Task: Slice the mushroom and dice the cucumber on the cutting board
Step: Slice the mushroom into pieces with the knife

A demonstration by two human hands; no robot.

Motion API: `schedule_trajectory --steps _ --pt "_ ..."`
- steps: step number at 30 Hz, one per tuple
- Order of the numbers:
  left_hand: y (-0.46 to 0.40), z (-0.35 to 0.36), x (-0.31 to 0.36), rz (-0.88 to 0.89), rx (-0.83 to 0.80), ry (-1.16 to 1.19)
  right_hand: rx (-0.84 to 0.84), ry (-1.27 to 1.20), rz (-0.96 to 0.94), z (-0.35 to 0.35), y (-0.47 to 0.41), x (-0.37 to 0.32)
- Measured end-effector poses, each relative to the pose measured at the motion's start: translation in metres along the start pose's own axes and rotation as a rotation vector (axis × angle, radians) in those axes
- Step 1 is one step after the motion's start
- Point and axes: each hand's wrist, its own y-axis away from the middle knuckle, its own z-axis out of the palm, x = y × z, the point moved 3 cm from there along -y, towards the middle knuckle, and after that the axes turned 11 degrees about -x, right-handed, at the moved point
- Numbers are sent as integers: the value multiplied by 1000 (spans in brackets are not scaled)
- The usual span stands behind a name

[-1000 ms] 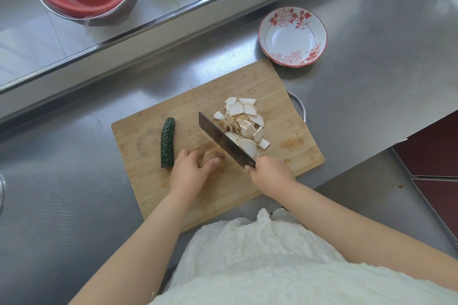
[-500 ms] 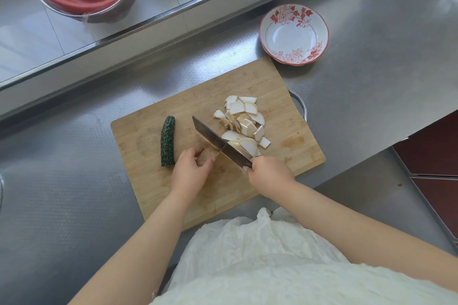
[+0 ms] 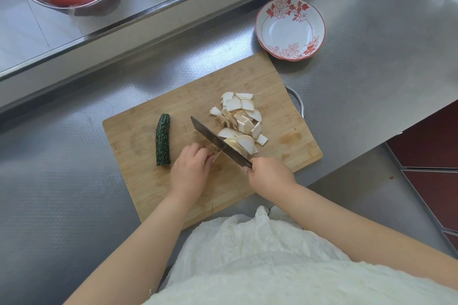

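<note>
The knife point(image 3: 218, 142) has come down and in toward the left hand point(image 3: 192, 169) since the frame a second ago, where its blade stood higher and further toward 12 o'clock; it now lies across the last stub of mushroom point(image 3: 215, 152), with a thin slice leaning off beside the edge. The right hand point(image 3: 269, 174) is wrapped round the handle at about 4 o'clock from the stub. The left hand's fingers are curled down over the stub, pinning it to the board point(image 3: 247, 74); how much mushroom is left under them cannot be seen. The pile of slices point(image 3: 241, 120) lies just past the blade toward 2 o'clock, touching it at the near end, and looks much as it did earlier. The cucumber point(image 3: 163, 142) lies whole at 9 o'clock from the left hand, just beside it and in the same spot as before. By this showing the slicing is nearly done and the dicing has not begun. The bowl point(image 3: 290, 28) stands off the board at 1 o'clock.
</note>
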Motion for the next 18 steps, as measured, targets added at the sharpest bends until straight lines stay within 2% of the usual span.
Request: schedule_trajectory --steps 7,12,18 --pt "-7 4 3 26 -41 -78 122 147 -67 -7 22 -10" --pt "-7 9 2 15 -74 -62 73 112 -54 -10 24 -11" --pt "-6 9 1 18 -18 -55 30 110 -47 -10 18 -14"
